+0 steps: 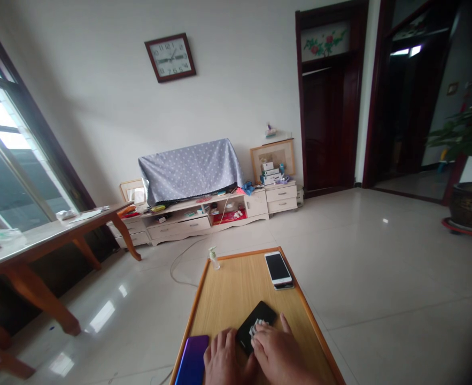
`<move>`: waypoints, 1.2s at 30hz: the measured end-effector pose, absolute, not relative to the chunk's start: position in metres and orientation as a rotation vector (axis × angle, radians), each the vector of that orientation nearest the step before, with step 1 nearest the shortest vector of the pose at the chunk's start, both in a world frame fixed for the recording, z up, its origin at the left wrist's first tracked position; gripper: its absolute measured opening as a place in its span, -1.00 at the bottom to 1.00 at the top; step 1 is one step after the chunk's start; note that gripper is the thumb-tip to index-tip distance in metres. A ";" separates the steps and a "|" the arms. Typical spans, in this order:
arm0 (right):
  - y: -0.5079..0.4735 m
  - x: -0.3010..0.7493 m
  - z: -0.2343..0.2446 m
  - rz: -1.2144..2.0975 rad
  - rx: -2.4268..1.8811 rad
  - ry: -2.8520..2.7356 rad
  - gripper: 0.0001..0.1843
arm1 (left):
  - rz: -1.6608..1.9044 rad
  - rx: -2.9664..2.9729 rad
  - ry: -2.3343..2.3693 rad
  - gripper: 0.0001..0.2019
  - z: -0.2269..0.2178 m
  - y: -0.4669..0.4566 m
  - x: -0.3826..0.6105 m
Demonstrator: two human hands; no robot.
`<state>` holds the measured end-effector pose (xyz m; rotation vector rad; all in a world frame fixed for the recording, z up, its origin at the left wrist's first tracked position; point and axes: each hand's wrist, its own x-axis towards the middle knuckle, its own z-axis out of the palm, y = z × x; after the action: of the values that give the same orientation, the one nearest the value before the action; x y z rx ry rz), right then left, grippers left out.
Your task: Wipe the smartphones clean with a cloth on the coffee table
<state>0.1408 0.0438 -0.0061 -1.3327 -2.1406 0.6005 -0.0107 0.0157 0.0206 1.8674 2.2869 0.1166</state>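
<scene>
A small wooden table (236, 289) stands in front of me. A black phone (260, 315) lies on it near my hands. My right hand (278, 353) presses a small white cloth (257, 326) onto the phone's dark face, fingers closed over the cloth. My left hand (223, 358) rests flat beside the phone, touching its near edge, fingers together. A purple-blue phone (192, 359) lies to the left of my left hand. Farther away, a white-framed phone (278, 267) sits stacked on another dark phone. A small spray bottle (214, 258) stands at the far left corner.
A long wooden table (39, 240) stands at the left by the window. A low white TV cabinet (203, 216) with a cloth-covered screen (190, 170) lines the far wall. Dark doors (327, 107) and a potted plant (470, 203) are at the right. A cable (179, 262) lies on the tiled floor.
</scene>
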 end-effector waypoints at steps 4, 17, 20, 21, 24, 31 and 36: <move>0.046 0.143 -0.017 0.657 -1.312 -2.160 -0.60 | 0.117 1.868 2.281 -0.38 0.021 0.015 -0.010; 0.046 0.143 -0.016 0.639 -1.308 -2.139 -0.63 | 0.119 1.872 2.289 -0.38 0.019 0.016 -0.011; 0.049 0.142 -0.025 0.670 -1.310 -2.140 -0.58 | 0.103 1.870 2.290 -0.38 0.019 0.016 -0.011; 0.050 0.141 -0.025 0.671 -1.309 -2.138 -0.58 | 0.100 1.869 2.291 -0.37 0.019 0.016 -0.011; 0.050 0.140 -0.020 0.632 -1.317 -2.128 -0.64 | 0.110 1.867 2.292 -0.37 0.020 0.015 -0.011; 0.048 0.146 -0.007 0.615 -1.323 -2.135 -0.63 | 0.112 1.870 2.289 -0.36 0.017 0.016 -0.011; 0.054 0.148 -0.013 0.591 -1.429 -2.189 -0.54 | 0.169 1.882 2.336 -0.38 0.012 0.015 -0.011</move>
<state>0.1479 0.0540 -0.0127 -1.4289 -2.1887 0.5908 -0.0109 0.0151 0.0121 1.8818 2.3358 0.1689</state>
